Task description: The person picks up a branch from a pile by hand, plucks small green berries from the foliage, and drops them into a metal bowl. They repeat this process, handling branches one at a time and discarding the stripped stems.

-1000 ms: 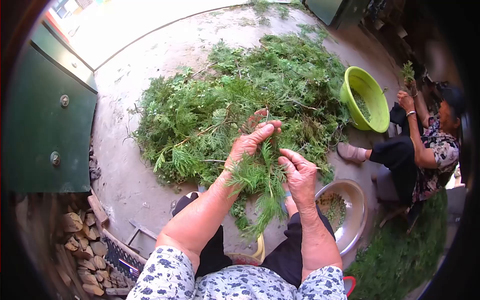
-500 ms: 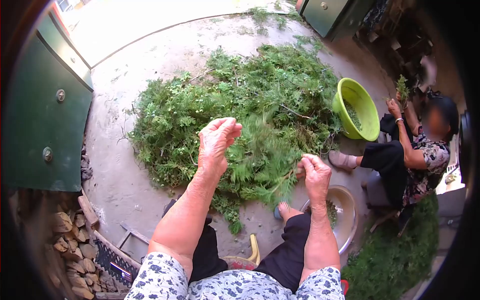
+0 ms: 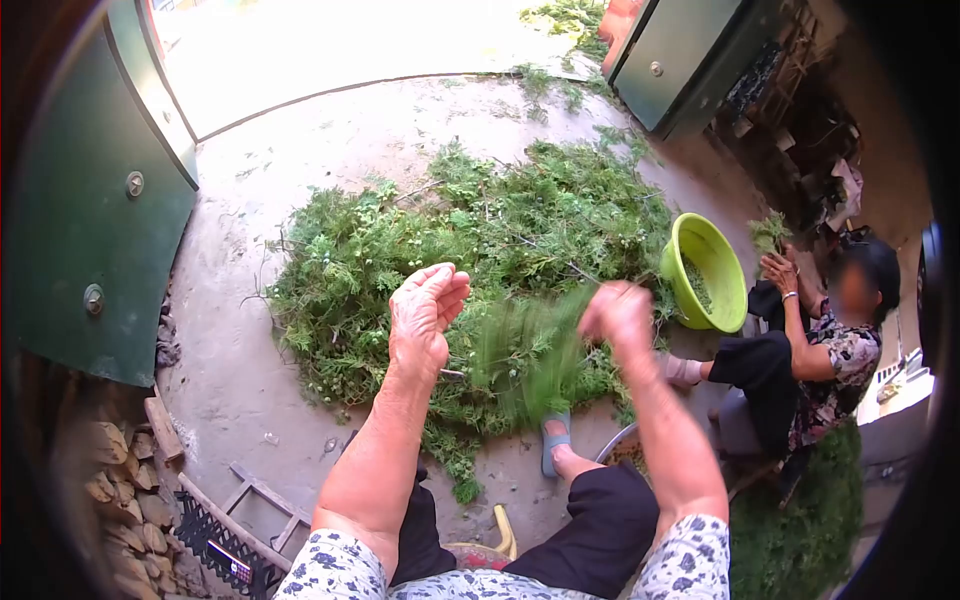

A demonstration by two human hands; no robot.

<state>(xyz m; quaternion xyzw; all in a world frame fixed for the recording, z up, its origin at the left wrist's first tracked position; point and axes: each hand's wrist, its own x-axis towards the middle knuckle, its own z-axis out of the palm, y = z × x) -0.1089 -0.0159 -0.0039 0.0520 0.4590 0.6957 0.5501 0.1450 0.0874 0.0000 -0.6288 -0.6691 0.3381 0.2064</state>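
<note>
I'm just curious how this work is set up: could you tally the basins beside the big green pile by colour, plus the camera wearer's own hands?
Lime-green basin: 1
Silvery basin, partly hidden: 1
Wearer's hands, left hand and blurred right hand: 2
Total: 4

A dark green door (image 3: 75, 240) stands at the left, with an upper round stud (image 3: 135, 184) and a lower round stud (image 3: 93, 299) on its face. Another green door (image 3: 678, 62) is at the upper right, beside bright, washed-out ground (image 3: 350, 40). Split firewood (image 3: 130, 510) is stacked at the lower left, next to a curved-rimmed item with black mesh (image 3: 197, 525) on which a phone-like rectangle (image 3: 230, 562) lies. A ladder-like wooden frame (image 3: 240, 497) lies near it on the grey floor (image 3: 225, 290). At the right sits a person in a floral top (image 3: 848, 350) and dark trousers (image 3: 757, 374); behind, pale cloth (image 3: 848, 192) hangs amid shadowy clutter.
</note>
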